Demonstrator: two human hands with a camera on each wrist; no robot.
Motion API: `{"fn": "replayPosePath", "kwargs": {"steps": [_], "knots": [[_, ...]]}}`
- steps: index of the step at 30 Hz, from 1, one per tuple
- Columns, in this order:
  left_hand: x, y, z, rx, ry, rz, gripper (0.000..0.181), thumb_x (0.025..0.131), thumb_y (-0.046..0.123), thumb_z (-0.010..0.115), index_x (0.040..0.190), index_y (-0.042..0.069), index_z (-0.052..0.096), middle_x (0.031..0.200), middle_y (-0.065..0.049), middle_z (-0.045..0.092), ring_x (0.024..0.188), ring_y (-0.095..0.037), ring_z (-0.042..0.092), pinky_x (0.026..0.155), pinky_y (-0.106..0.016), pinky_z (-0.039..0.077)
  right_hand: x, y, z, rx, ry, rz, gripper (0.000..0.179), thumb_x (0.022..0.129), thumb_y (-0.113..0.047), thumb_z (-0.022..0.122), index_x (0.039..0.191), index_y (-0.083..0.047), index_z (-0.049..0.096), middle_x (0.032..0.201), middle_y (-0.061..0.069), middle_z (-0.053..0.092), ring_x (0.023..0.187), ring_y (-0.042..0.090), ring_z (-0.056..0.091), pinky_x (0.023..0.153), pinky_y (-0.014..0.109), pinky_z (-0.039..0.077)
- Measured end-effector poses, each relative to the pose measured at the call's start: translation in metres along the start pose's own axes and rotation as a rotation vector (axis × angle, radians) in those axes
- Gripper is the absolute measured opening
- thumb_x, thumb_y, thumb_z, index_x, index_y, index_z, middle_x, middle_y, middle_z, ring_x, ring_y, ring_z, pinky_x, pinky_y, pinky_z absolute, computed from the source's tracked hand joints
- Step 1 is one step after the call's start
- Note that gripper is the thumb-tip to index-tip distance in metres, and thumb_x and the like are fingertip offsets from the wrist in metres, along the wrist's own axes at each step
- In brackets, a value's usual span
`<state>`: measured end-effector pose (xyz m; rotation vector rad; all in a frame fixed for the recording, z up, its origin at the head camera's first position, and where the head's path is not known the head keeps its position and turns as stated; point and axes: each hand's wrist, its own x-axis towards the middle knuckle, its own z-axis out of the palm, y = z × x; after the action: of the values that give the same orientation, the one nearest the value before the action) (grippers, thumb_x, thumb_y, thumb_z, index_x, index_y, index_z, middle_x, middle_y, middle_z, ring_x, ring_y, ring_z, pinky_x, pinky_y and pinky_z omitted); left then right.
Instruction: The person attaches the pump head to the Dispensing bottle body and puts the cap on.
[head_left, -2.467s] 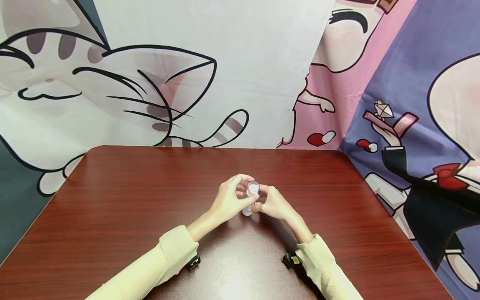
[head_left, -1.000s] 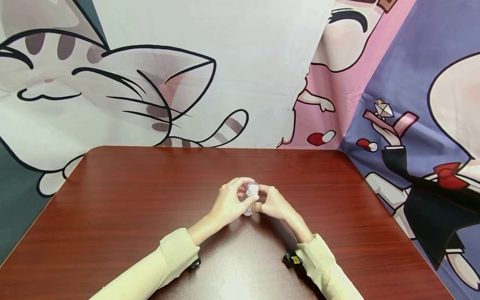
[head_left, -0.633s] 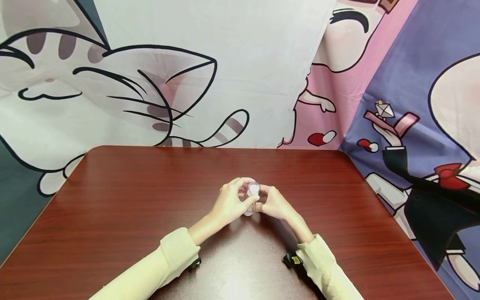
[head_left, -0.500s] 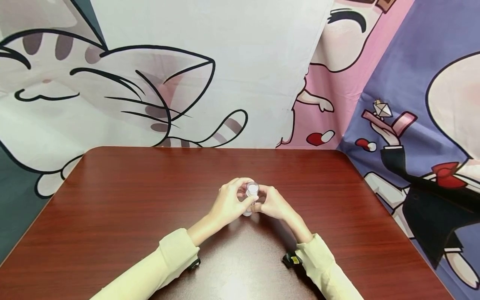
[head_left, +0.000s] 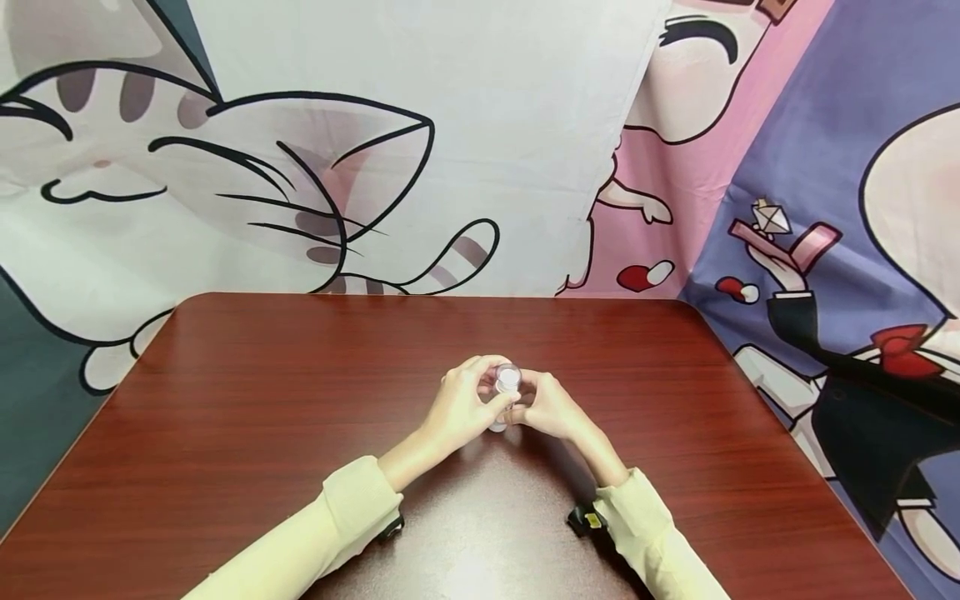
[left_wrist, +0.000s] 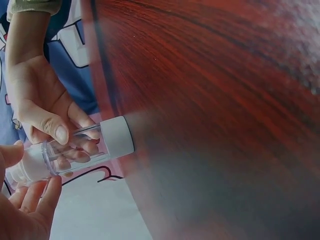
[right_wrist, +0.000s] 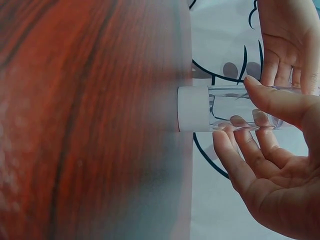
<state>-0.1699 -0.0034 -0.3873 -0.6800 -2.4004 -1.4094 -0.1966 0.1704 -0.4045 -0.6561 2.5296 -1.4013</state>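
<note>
A clear cylindrical bottle (head_left: 508, 379) stands upright on the table, with a white base (right_wrist: 193, 109) and a white collar (left_wrist: 34, 162) near its top. My left hand (head_left: 467, 402) grips the bottle's upper end between thumb and fingers. Lower down, my right hand (head_left: 549, 406) holds the transparent body, its thumb on one side and its fingers on the other. In the left wrist view, the right hand's fingers show through the clear wall. Fingers partly cover the top in both wrist views. No contents can be made out inside the body.
The reddish-brown wooden table (head_left: 300, 375) reaches to a cloth backdrop (head_left: 525, 125) printed with cartoon figures. Small black devices (head_left: 587, 520) sit at the sleeve cuffs. A bright glare lies on the table's near side.
Since the earliest frame, my left hand's fingers have shifted slightly lower around the bottle's top. Over the last second, the hands and bottle look almost still.
</note>
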Motion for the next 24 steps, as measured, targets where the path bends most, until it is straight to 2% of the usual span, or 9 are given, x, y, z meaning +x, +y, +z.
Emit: {"fn": "replayPosePath", "kwargs": {"steps": [10, 14, 16, 21, 24], "knots": [[0.0, -0.001, 0.002, 0.041, 0.011, 0.0, 0.034, 0.077, 0.012, 0.078, 0.108, 0.009, 0.065, 0.093, -0.005, 0.066, 0.085, -0.014, 0.067, 0.074, -0.023, 0.057, 0.0, 0.0, 0.0, -0.004, 0.002, -0.009, 0.041, 0.073, 0.001, 0.078, 0.111, 0.005, 0.063, 0.105, 0.019, 0.068, 0.086, 0.014, 0.066, 0.073, 0.018, 0.053], [0.0, -0.001, 0.002, 0.035, 0.022, 0.002, 0.034, 0.077, 0.011, 0.079, 0.108, 0.009, 0.065, 0.093, -0.005, 0.066, 0.084, -0.014, 0.067, 0.074, -0.022, 0.056, -0.004, -0.017, -0.002, -0.01, -0.002, -0.008, 0.039, 0.072, 0.006, 0.075, 0.109, 0.009, 0.062, 0.103, 0.022, 0.068, 0.083, 0.014, 0.065, 0.071, 0.019, 0.053], [0.0, -0.001, 0.002, 0.029, 0.019, -0.004, 0.034, 0.077, 0.011, 0.079, 0.108, 0.009, 0.065, 0.093, -0.005, 0.066, 0.084, -0.014, 0.067, 0.074, -0.022, 0.056, -0.004, -0.017, -0.002, -0.012, -0.003, -0.011, 0.038, 0.072, 0.005, 0.076, 0.107, 0.008, 0.062, 0.101, 0.022, 0.068, 0.082, 0.013, 0.064, 0.071, 0.02, 0.054], [0.0, -0.001, 0.0, 0.052, 0.0, -0.01, 0.035, 0.078, 0.014, 0.079, 0.109, 0.01, 0.064, 0.094, -0.005, 0.066, 0.083, -0.014, 0.068, 0.074, -0.024, 0.056, 0.0, -0.001, 0.0, -0.019, 0.009, -0.014, 0.039, 0.072, -0.002, 0.079, 0.107, 0.003, 0.064, 0.099, 0.016, 0.07, 0.08, 0.009, 0.064, 0.071, 0.019, 0.053], [0.001, 0.002, -0.002, 0.07, -0.031, -0.02, 0.034, 0.079, 0.015, 0.077, 0.109, 0.01, 0.063, 0.095, -0.005, 0.067, 0.081, -0.015, 0.068, 0.073, -0.027, 0.056, 0.0, -0.001, 0.001, -0.022, 0.013, -0.001, 0.038, 0.071, -0.003, 0.079, 0.106, 0.003, 0.064, 0.098, 0.016, 0.07, 0.079, 0.01, 0.064, 0.071, 0.02, 0.053]]}}
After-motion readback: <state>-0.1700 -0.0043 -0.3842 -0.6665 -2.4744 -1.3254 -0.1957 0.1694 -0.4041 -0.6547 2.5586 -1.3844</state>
